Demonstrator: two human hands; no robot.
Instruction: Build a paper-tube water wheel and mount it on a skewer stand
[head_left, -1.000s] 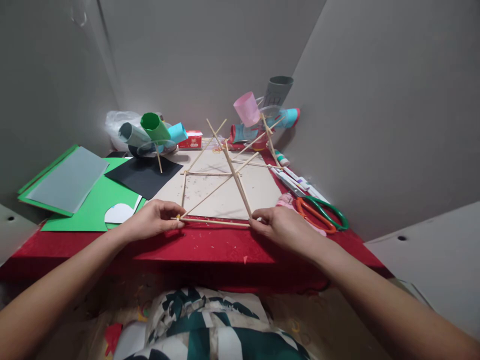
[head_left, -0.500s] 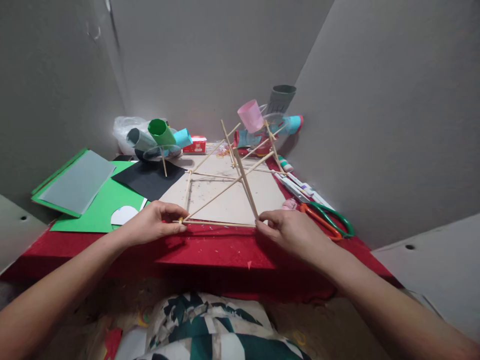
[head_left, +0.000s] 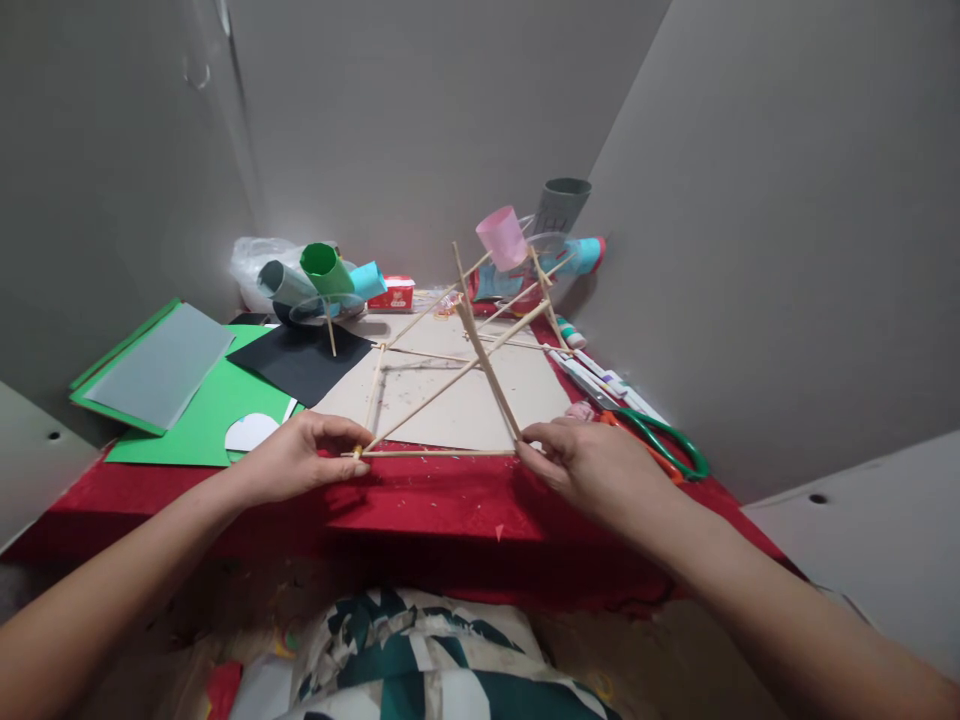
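A frame of thin wooden sticks (head_left: 431,399) spans the space between my hands, its joints tied in places. At its near left corner, my left hand (head_left: 304,455) has thumb and fingers closed around a joint with a yellowish binding. My right hand (head_left: 581,455) pinches the near right corner, where two upright sticks (head_left: 493,375) lean away to the upper left and meet the near crosspiece. One long diagonal stick runs from the left corner toward the far right. The joint under my right fingertips is hidden.
Beige board (head_left: 420,400) lies beneath on a red cloth (head_left: 442,500). Left are green sheets (head_left: 165,430) and a black sheet (head_left: 292,362). Paper tubes (head_left: 324,268) stand behind, with a pink tube (head_left: 502,238) at right. Green-handled scissors (head_left: 671,445) and markers (head_left: 607,375) lie right.
The leaning sticks' top ends have swung slightly right and down. The frame's near left corner has dropped a little with my left hand. Both hands keep their grip.
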